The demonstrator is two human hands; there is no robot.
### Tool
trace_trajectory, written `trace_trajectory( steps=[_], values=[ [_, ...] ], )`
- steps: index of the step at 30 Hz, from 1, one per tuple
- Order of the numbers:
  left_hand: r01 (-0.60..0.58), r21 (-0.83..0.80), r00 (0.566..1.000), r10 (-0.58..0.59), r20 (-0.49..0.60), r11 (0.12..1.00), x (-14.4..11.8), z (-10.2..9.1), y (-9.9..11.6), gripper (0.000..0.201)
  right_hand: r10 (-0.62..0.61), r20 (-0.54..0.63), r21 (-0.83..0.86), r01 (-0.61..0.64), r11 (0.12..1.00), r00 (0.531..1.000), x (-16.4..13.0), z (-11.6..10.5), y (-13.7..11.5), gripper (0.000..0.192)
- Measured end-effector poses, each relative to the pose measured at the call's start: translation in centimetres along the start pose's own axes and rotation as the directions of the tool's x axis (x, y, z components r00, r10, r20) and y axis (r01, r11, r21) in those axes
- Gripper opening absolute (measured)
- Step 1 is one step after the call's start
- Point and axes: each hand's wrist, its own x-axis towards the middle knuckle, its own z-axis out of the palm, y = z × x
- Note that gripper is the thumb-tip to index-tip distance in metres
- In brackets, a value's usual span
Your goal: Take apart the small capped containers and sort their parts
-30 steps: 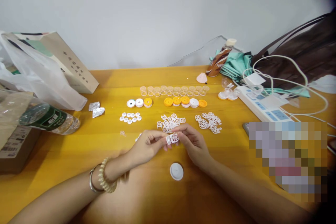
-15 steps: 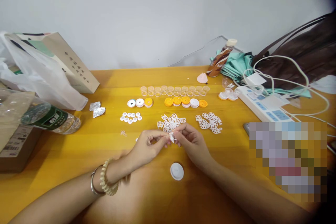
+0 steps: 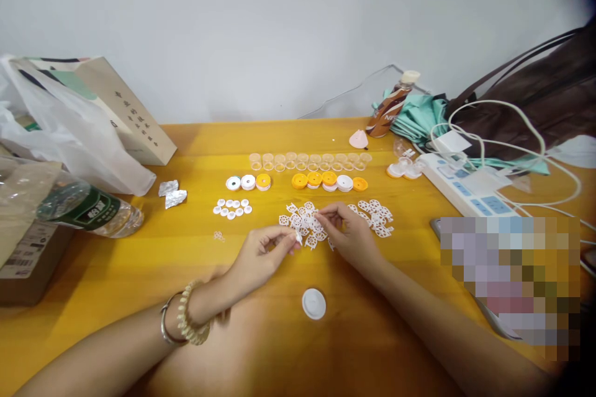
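My left hand [image 3: 265,254] pinches a small white plastic piece [image 3: 298,237] between thumb and forefinger, just left of the pile. My right hand [image 3: 349,229] is over the right side of a pile of white spoked plastic parts [image 3: 298,220]. Its thumb and fingertips come together at the pile, and whether a part is between them is too small to tell. A second group of white spoked parts [image 3: 382,217] lies to its right, partly behind the hand. Nearer to me sits a round white disc [image 3: 313,303].
Beyond the pile stand orange and white round discs [image 3: 328,178] and a row of clear cups [image 3: 302,161]. Small white caps [image 3: 231,213] lie left. A water bottle [image 3: 93,211] and paper bag [image 3: 139,130] are at left; a power strip [image 3: 465,186] and drink bottle [image 3: 388,108] at right.
My hands have come apart. The right one has moved up and right to the pile, while the left stays nearly in place with the small white piece.
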Motion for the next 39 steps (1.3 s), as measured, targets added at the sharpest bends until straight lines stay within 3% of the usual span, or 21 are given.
trace_trajectory(
  steps=[5,10,15,19,24,27,30,34,39],
  values=[
    [0.010,-0.016,1.000,-0.010,0.011,1.000,0.1,0.0,-0.2,0.024,-0.081,0.018,-0.142,0.083,0.986,0.997,-0.2,0.3,0.1,0.016],
    [0.039,-0.075,0.999,-0.038,0.018,0.996,0.1,0.1,-0.3,0.024,-0.119,0.032,-0.141,0.122,0.982,0.992,0.0,0.0,0.0,0.013],
    [0.028,-0.054,1.000,-0.028,0.014,0.998,0.1,0.1,-0.3,0.024,-0.207,0.047,-0.019,0.208,0.978,0.977,-0.8,-0.2,-1.3,0.012],
    [-0.007,0.012,1.000,0.007,0.000,1.000,-0.1,0.1,-0.4,0.023,-0.317,0.097,0.138,0.303,0.943,0.943,-2.4,0.4,-2.9,0.030],
    [-0.044,0.037,0.999,0.043,0.027,0.998,-0.3,0.3,-0.5,0.022,-0.301,0.067,0.090,0.295,0.951,0.951,-2.2,0.6,-3.6,0.010],
    [-0.051,0.044,0.999,0.050,0.019,0.998,-0.3,0.3,-0.4,0.021,-0.224,0.047,-0.006,0.225,0.974,0.973,-0.1,-1.6,-2.8,0.008],
    [-0.053,0.058,0.999,0.052,0.010,0.997,-0.4,0.3,-0.3,0.021,-0.005,0.043,-0.094,0.009,0.996,0.999,2.0,-5.2,-1.2,0.014],
    [-0.067,0.081,0.997,0.064,0.032,0.994,-0.5,0.2,-0.2,0.021,0.272,0.108,-0.326,-0.225,0.918,0.956,3.1,-8.7,1.1,0.013],
    [-0.072,0.095,0.997,0.067,0.049,0.993,-0.5,0.3,-0.2,0.021,0.319,0.132,-0.463,-0.227,0.857,0.938,3.0,-9.0,2.9,0.012]
  ],
)
